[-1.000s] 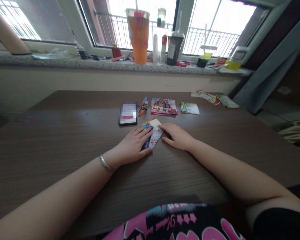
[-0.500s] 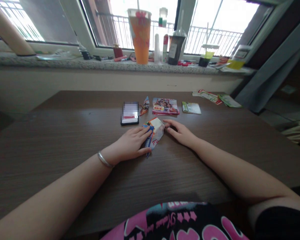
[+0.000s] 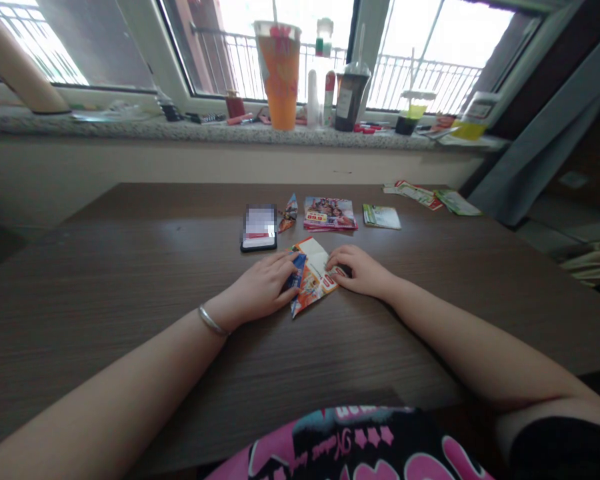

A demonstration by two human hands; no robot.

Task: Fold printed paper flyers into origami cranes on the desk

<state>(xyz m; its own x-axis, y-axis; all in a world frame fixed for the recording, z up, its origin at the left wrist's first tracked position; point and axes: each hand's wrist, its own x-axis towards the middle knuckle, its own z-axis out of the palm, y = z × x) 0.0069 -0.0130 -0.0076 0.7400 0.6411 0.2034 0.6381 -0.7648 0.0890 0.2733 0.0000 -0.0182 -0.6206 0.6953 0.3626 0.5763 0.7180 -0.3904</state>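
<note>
The person sits at a dark wood-grain tabletop (image 3: 130, 267) with a colourful folded leaflet (image 3: 313, 279) lying flat between both hands, a little beyond the middle of the tabletop.

The left hand (image 3: 263, 288), a silver bangle (image 3: 211, 321) on its wrist, lies spread and unclenched. Its fingertips press down on the leaflet's edge at 9 o'clock. The right hand (image 3: 363, 272) comes in from 3 o'clock, fingers curled onto the red corner of the sheet. I cannot tell whether it pinches that corner or only pins it.

To my eye the work is paper folding, and the step in hand is laying a flap over and holding it before creasing. The white upper panel points toward 12 o'clock and the orange point toward 6.

A clean crease would call for the left fingers to keep the sheet anchored while the edges are lined up. Then one firm stroke along the fold, without letting the glossy paper slide.

From the leaflet, a phone (image 3: 259, 228) lies near at 11 o'clock. A small folded paper shape (image 3: 289, 213) and a stack of leaflets (image 3: 330, 213) sit at 12. A green card (image 3: 381, 216) is at 1 o'clock.
</note>
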